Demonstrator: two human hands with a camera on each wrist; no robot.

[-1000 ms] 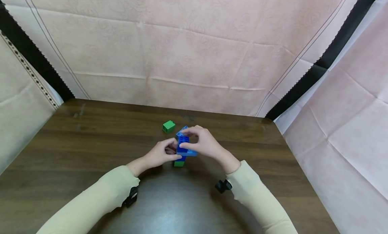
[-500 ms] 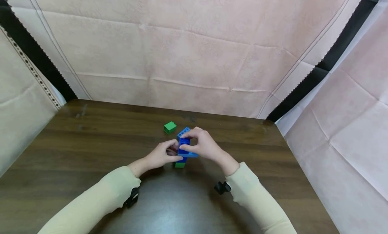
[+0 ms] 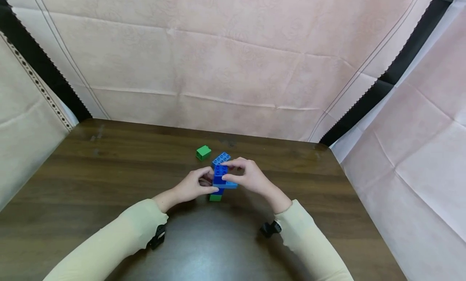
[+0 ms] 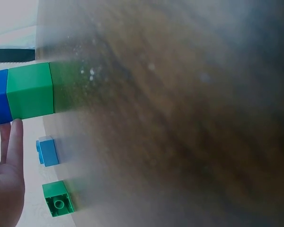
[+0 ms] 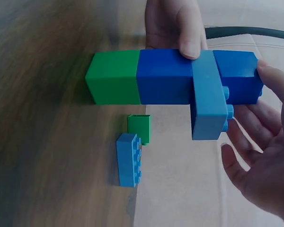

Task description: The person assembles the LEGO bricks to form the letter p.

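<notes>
In the head view my left hand (image 3: pixel 191 187) grips a standing tower of toy building bricks at middle height. The right wrist view shows its green bottom brick (image 5: pixel 114 78), a dark blue brick (image 5: pixel 164 77), a long light blue brick (image 5: pixel 208 94) jutting out sideways, and a dark blue top brick (image 5: pixel 236 75). My left thumb (image 5: pixel 189 42) presses near the joint under the light blue brick. Around the top brick my right hand (image 3: pixel 251 177) is spread with loose fingers, one fingertip at the brick's edge. Studs on top are exposed.
Behind the tower lies a loose light blue brick (image 3: pixel 221 158). A separate green brick (image 3: pixel 203 152) sits farther back to the left. The brown wooden table (image 3: pixel 127 171) ends at a pale cloth wall (image 3: pixel 218 70).
My right hand has drawn back slightly to the right and its fingers have loosened from the top brick, uncovering more of it. The left hand and the tower stay in place.
</notes>
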